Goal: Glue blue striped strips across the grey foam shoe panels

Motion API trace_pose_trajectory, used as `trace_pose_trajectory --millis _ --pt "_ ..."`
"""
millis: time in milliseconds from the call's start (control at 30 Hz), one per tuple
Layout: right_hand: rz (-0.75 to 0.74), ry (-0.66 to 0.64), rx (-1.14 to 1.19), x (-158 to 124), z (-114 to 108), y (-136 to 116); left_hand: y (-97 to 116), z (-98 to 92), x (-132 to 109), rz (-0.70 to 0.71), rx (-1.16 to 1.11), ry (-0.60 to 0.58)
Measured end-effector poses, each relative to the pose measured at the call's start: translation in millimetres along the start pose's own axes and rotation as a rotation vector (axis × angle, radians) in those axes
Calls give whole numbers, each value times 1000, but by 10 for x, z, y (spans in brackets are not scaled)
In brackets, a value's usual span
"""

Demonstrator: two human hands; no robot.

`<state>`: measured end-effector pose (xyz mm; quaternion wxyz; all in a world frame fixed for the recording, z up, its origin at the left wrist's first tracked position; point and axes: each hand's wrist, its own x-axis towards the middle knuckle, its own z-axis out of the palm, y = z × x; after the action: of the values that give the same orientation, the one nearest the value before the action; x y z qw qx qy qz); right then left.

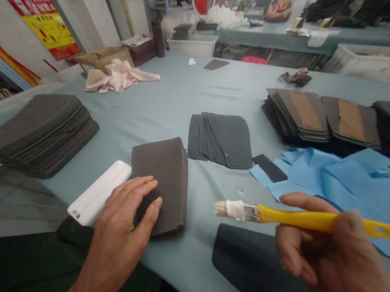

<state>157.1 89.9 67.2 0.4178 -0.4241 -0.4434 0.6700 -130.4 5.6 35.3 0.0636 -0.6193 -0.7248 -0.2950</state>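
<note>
My left hand (123,228) rests on the near corner of a small stack of dark grey fabric pieces (165,179), fingers together, the thumb pinching the top piece's edge. My right hand (328,253) is closed round the yellow handle of a brush (293,217), held in the air with its pale bristles pointing left. A dark piece (249,263) lies on the table just below the brush. A white plastic case (98,193) lies left of the stack.
A fanned pile of dark pieces (222,138) lies mid-table, and a tall dark stack (37,134) at the left. Stacks with brown strips (317,114) and blue sheets (358,175) lie at the right. Pink cloth (118,75) and a cardboard box (102,57) sit far back.
</note>
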Motion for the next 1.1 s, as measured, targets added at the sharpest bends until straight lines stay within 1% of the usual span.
trace_pose_trajectory --millis 33,67,133,300,467,767,900,1100 --pt "23 85 -11 75 89 -22 2 19 -2 -2 -9 -3" --pt "30 135 -17 149 154 -26 7 34 -1 -4 -16 -6" --pt "7 183 -27 282 225 7 25 51 14 0 -27 -8" --pt "-67 166 -21 457 255 95 58 79 89 30 -44 -50" --pt "-91 147 -51 497 278 89 22 100 107 43 -43 -93" --pt "-105 143 -107 578 372 96 -5 27 147 104 -30 -114" --pt "-113 165 -131 627 447 60 -30 8 156 114 -36 -127" --pt "-127 143 -194 699 597 88 -59 11 180 172 2 -132"
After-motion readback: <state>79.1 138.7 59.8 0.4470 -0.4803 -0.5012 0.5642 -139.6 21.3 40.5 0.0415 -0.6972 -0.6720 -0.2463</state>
